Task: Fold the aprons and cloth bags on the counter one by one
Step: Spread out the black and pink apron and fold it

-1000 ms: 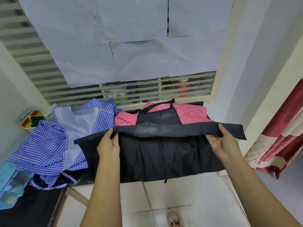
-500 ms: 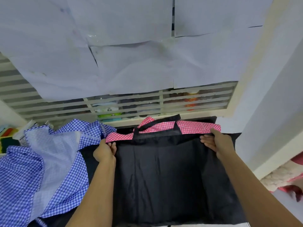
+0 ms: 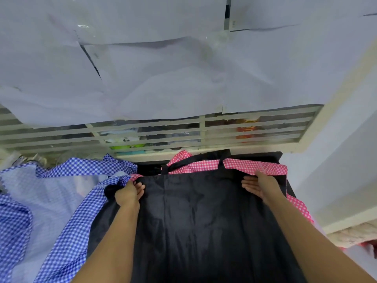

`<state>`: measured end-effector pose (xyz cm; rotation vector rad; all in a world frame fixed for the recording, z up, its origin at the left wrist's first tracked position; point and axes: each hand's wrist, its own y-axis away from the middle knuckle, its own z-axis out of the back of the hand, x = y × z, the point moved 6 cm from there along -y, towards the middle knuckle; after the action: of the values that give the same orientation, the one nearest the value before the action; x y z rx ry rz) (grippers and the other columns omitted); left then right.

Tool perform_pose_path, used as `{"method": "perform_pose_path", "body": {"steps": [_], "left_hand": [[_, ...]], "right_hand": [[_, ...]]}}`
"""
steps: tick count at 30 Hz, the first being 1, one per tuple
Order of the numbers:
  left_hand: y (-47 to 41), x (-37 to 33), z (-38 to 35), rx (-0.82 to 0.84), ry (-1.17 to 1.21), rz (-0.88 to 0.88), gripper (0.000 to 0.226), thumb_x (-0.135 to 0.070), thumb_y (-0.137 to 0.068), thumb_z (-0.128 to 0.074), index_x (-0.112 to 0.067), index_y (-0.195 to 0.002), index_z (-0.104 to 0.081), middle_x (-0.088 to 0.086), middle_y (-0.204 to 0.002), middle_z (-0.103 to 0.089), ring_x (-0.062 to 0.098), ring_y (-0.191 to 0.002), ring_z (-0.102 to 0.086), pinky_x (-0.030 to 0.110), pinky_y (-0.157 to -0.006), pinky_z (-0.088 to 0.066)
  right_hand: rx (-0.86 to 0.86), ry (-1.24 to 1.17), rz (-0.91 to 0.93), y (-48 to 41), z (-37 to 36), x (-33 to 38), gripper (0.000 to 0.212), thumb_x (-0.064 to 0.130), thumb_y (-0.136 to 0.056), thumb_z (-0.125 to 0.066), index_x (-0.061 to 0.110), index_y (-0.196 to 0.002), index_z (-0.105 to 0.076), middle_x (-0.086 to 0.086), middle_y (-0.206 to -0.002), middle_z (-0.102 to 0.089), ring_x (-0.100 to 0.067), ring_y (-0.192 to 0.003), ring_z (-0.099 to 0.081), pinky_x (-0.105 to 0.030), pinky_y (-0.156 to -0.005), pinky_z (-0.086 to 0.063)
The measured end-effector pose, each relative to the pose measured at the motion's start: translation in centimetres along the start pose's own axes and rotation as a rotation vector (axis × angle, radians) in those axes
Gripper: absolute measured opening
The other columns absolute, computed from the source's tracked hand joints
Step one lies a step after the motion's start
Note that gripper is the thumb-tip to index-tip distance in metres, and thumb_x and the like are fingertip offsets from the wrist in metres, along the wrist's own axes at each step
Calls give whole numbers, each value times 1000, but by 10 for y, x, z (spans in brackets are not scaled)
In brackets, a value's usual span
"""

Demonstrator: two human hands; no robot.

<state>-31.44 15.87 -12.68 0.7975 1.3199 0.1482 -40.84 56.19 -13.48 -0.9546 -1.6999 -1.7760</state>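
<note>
Black cloth point(image 3: 204, 221) is lying spread flat, blue check apron point(image 3: 67, 231) at its left, pink check cloth point(image 3: 255, 167) beyond. I'm seeing left grip point(image 3: 127, 194) clutching the far-left corner, right grip point(image 3: 260, 187) pinching far-right edge.

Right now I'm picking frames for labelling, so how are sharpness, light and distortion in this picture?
Head view: slightly soft; wide-angle bending bows the window grille; light is even, without hard shadows; the black cloth reads as a dark mass with faint creases; tape glare on the paper sheets.

black apron point(image 3: 204, 217): smooth, faintly glossy cloth | window sheets point(image 3: 163, 78): matt paper
</note>
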Motion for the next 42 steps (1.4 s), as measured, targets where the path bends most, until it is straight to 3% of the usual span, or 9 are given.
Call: {"method": "perform_pose_path", "body": {"steps": [8,13,18,24,29,36,38,40,42], "left_hand": [[-1,5,9,23,-269,-150,26,-24,-94,-56,1,-95,-63,17,-96,-66,20,-71,-64,34,-72,-54],[72,21,-3,316,-795,-809,49,-26,-91,-61,-5,-134,-49,9,-135,-53,23,-125,-48,33,-108,-34],[154,107,25,706,-1197,-1302,51,-36,-93,-42,-18,-141,-42,1,-145,-42,16,-136,-36,41,-116,-18],[159,180,69,787,-1670,-1106,60,-52,-94,-21,-18,-139,-42,5,-141,-50,25,-127,-52,53,-96,-43],[140,201,84,845,-1852,-1039,104,-71,-53,44,-20,-142,27,-2,-147,33,21,-138,27,62,-112,3],[141,202,86,883,-1847,-1016,119,-84,-39,39,-18,-137,32,-2,-141,40,20,-132,34,61,-111,6],[144,198,88,914,-1725,-993,115,-90,-56,18,-19,-146,21,-6,-148,30,18,-139,26,53,-114,7],[148,184,97,913,-1401,-890,80,-68,-90,-28,-17,-151,-22,-5,-158,-10,18,-147,-7,43,-118,-7],[151,161,120,760,-996,-803,28,-34,-96,-53,-15,-114,-62,0,-124,-58,21,-118,-53,33,-101,-43]], "right_hand": [[-50,57,78,8,-10,-4,37,34,-100,-42,7,-91,-64,-11,-84,-68,-23,-72,-65,-23,-54,-50],[35,203,247,47,-28,-22,24,29,-95,-57,8,-89,-68,-10,-77,-68,-17,-65,-65,-22,-57,-51],[134,333,286,102,-38,-66,20,19,-95,-56,8,-83,-69,-8,-70,-68,-14,-59,-63,-23,-57,-52],[-27,377,252,148,9,-129,14,21,-90,-64,8,-84,-68,-9,-70,-68,-15,-56,-64,-22,-56,-53],[-410,93,41,179,85,-186,30,28,-82,-73,3,-76,-58,-13,-69,-60,-24,-55,-61,-37,-69,-57],[-422,-166,-135,203,106,-222,27,25,-85,-72,5,-97,-58,-11,-93,-62,-21,-75,-63,-35,-84,-55],[-427,-243,-105,202,102,-221,28,22,-86,-71,1,-100,-60,-12,-92,-64,-23,-78,-65,-29,-79,-54],[-440,-294,-111,201,98,-222,32,24,-85,-71,-1,-101,-60,-12,-88,-62,-23,-74,-63,-26,-74,-52],[-502,-312,-80,201,96,-224,37,26,-85,-72,-1,-106,-58,-11,-92,-63,-20,-74,-59,-27,-71,-50]]}}
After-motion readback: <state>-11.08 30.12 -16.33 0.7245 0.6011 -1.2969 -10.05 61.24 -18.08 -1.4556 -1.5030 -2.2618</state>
